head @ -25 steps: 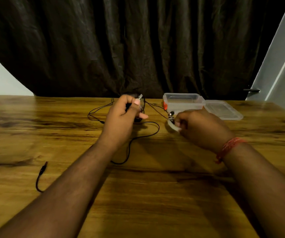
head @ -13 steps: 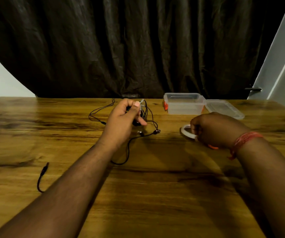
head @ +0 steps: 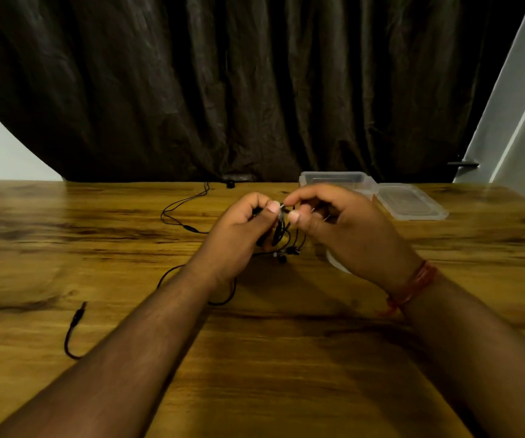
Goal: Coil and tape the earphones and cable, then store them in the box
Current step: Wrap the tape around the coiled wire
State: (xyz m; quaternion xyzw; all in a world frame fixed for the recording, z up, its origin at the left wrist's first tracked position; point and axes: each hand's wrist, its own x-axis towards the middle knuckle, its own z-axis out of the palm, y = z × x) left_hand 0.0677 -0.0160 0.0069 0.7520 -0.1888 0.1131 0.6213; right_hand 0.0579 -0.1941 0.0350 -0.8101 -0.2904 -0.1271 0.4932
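Observation:
My left hand (head: pixel 236 230) grips a small coil of black earphone cable (head: pixel 278 233) above the table's middle. My right hand (head: pixel 346 227) meets it from the right, thumb and forefinger pinching the top of the coil, where a pale bit of tape shows. The earbuds (head: pixel 288 251) dangle just under the coil. A white tape roll (head: pixel 337 263) lies on the table, mostly hidden beneath my right hand. The clear plastic box (head: pixel 334 179) stands open behind my hands, its lid (head: pixel 411 202) lying flat to its right.
Loose black cable (head: pixel 180 210) loops across the wooden table (head: pixel 286 358) left of my hands and runs under my left forearm. A black jack plug end (head: pixel 76 320) lies near the front left. A dark curtain hangs behind the table's far edge.
My right hand set the tape roll down on the table, then came left and up to the coil, where it now pinches the top. My left hand kept hold of the coil.

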